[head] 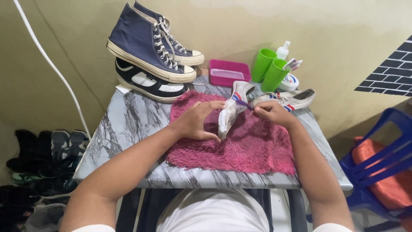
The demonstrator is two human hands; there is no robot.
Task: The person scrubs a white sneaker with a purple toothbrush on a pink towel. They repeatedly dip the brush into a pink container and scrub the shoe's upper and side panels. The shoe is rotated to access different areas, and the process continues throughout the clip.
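Observation:
A white sneaker [231, 112] with red and blue stripes lies on its side on a pink shaggy mat [240, 148]. My left hand [196, 121] grips it along its left side. My right hand [271, 112] holds a purple-handled brush [245, 104] whose head rests against the shoe's upper part. The matching white sneaker [292, 99] lies behind my right hand on the marble-patterned table [124, 129].
Navy high-top sneakers [152, 43] are stacked on a black-and-white shoe [148, 83] at the back left. A pink tray [228, 72], two green cups [269, 68] and a spray bottle [283, 49] stand at the back. A blue chair [382, 163] is right, dark shoes [43, 167] on the floor left.

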